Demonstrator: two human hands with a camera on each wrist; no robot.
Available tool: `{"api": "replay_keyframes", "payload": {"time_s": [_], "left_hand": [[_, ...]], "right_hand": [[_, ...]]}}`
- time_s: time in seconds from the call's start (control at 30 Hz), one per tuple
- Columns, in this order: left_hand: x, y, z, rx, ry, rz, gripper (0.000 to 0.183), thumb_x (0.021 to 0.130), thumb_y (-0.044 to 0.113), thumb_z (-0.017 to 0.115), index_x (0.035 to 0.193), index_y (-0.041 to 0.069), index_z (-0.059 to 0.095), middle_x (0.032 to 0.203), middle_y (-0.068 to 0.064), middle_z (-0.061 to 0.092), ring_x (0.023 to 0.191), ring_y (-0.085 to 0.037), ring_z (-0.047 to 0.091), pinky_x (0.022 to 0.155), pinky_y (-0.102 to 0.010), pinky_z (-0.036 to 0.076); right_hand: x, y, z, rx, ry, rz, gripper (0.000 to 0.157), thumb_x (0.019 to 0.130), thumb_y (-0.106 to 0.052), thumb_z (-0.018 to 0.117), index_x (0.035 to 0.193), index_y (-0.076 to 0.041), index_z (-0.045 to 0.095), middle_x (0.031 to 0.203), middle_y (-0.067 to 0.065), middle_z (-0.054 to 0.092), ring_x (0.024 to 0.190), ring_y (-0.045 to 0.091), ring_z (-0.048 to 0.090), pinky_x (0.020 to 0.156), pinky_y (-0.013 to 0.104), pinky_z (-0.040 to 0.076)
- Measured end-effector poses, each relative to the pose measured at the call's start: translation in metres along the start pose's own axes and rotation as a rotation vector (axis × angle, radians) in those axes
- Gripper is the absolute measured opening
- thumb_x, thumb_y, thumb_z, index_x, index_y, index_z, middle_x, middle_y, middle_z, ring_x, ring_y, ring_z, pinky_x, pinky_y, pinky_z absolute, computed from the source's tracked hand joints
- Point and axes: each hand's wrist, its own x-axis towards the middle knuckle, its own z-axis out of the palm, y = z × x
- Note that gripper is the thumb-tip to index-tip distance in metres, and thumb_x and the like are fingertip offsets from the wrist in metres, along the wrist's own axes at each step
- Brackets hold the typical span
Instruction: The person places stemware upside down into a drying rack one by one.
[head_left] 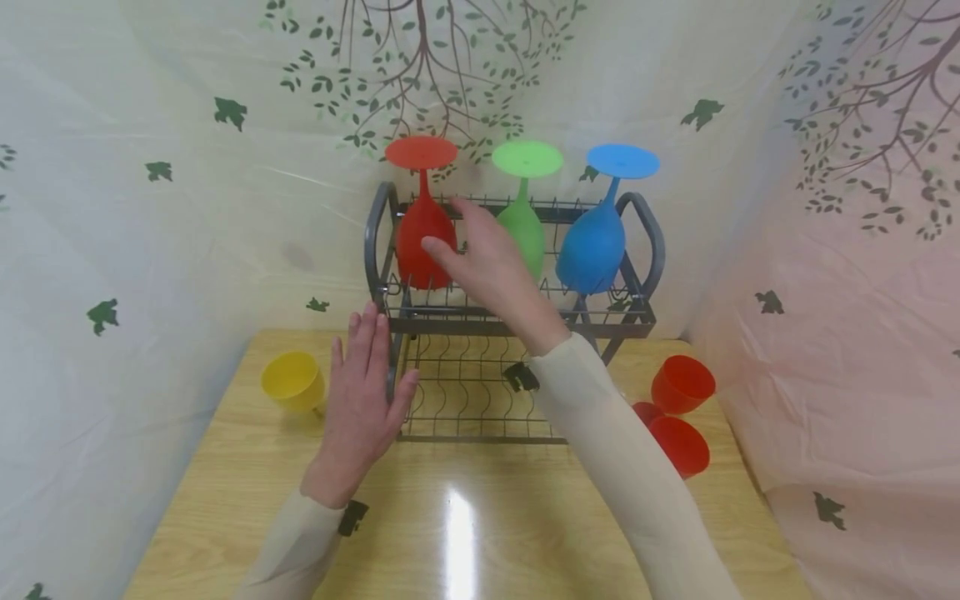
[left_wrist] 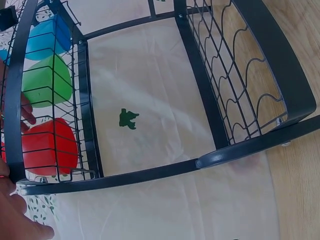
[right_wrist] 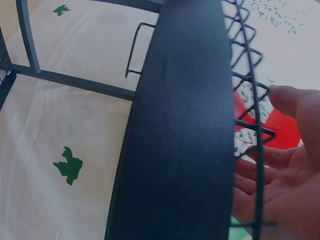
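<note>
I see right hand [head_left: 487, 258] wide beside red goblet [head_left: 416, 225], upended perhaps to drain; flat left hand [head_left: 362, 404] maybe steadying dish rack [head_left: 450, 327].

red goblet [head_left: 422, 212]: partly behind right hand [head_left: 491, 262] | left sleeve [head_left: 300, 537]: cut off

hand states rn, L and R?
Left hand: open, fingers straight, at the left side of the dish rack.
Right hand: open, thumb and fingers apart, at the red goblet; contact unclear.
</note>
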Motion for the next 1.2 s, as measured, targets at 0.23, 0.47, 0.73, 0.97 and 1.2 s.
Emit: {"api": "replay_keyframes", "payload": {"time_s": [0.23,0.47,0.73,0.97,1.2], "left_hand": [[-0.002,0.002,-0.001,-0.011,0.001,-0.006,0.074,0.111,0.051,0.028,0.161,-0.004,0.025,0.171,-0.017,0.02,0.159,-0.033,0.012,0.123,-0.067,0.012],[-0.003,0.002,0.0,-0.027,0.005,-0.01,0.073,0.111,0.051,0.028,0.163,-0.001,0.024,0.171,-0.016,0.02,0.159,-0.033,0.013,0.125,-0.064,0.012],[-0.004,0.003,0.001,-0.034,0.02,-0.012,0.072,0.112,0.05,0.029,0.162,-0.001,0.025,0.17,-0.016,0.021,0.158,-0.033,0.014,0.126,-0.061,0.012],[-0.005,0.006,0.001,-0.021,0.041,-0.017,0.072,0.111,0.05,0.029,0.161,-0.002,0.028,0.17,-0.017,0.024,0.158,-0.034,0.016,0.125,-0.063,0.009],[-0.005,0.006,0.002,-0.02,0.049,-0.014,0.071,0.111,0.049,0.03,0.161,-0.002,0.028,0.17,-0.016,0.024,0.158,-0.033,0.015,0.126,-0.062,0.009]], "right_hand": [[-0.025,0.007,-0.007,0.063,0.084,-0.106,0.064,0.105,-0.042,0.059,0.158,-0.014,0.041,0.16,0.002,0.046,0.144,0.02,0.044,0.116,0.039,0.042],[-0.052,0.02,-0.009,0.128,0.197,-0.192,0.059,0.105,-0.049,0.055,0.153,-0.016,0.05,0.155,-0.001,0.053,0.139,0.015,0.048,0.112,0.039,0.045],[-0.082,0.039,-0.006,0.204,0.379,-0.454,0.057,0.107,-0.044,0.052,0.147,-0.004,0.056,0.153,0.009,0.054,0.145,0.018,0.046,0.119,0.04,0.038],[-0.108,0.058,0.002,0.261,0.56,-0.515,0.066,0.108,-0.052,0.046,0.14,0.004,0.058,0.147,0.016,0.06,0.14,0.027,0.053,0.116,0.042,0.043],[-0.138,0.082,0.01,0.328,0.571,-0.427,0.069,0.106,-0.056,0.048,0.146,0.0,0.054,0.151,0.016,0.056,0.143,0.028,0.05,0.116,0.04,0.043]]}}
